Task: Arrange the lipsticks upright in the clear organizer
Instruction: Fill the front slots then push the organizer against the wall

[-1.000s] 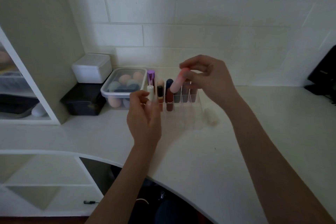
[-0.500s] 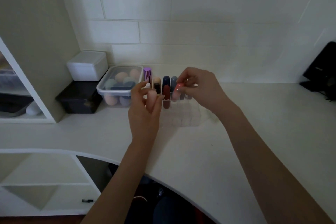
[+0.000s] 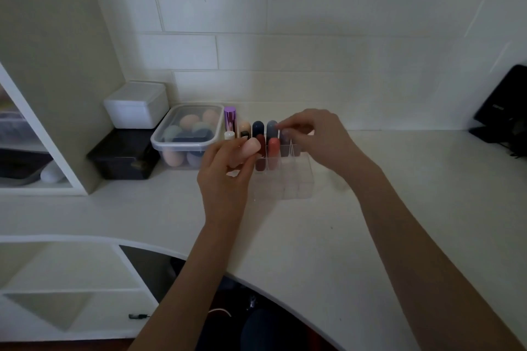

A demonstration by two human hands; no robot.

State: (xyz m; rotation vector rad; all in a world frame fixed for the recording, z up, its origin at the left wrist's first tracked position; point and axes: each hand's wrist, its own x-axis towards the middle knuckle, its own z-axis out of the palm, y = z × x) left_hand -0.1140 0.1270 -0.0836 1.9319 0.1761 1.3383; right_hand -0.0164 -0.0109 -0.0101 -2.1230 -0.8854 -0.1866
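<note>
The clear organizer [image 3: 296, 184] stands on the white counter near the wall. Several lipsticks stand upright in its back rows: a purple metallic one [image 3: 229, 120], a navy one [image 3: 257, 128], a grey one [image 3: 271, 128], a dark red one [image 3: 261, 157] and a coral one [image 3: 274, 152]. My left hand [image 3: 224, 179] holds a pale pink lipstick [image 3: 249, 149] tilted at the organizer's left side. My right hand [image 3: 316, 138] hovers over the back right slots, fingertips just above the coral lipstick and apart from it, nothing in it.
A lidded clear tub of makeup sponges [image 3: 188, 137] sits left of the organizer, beside a white box [image 3: 137, 105] stacked on a black box [image 3: 125, 155]. A shelf unit [image 3: 37, 151] stands far left, a black object [image 3: 504, 114] far right. The counter edge [image 3: 256, 273] curves in front.
My right hand lowered the coral lipstick into a slot next to the dark red one and let go. My left hand raised the pale pink lipstick beside the organizer.
</note>
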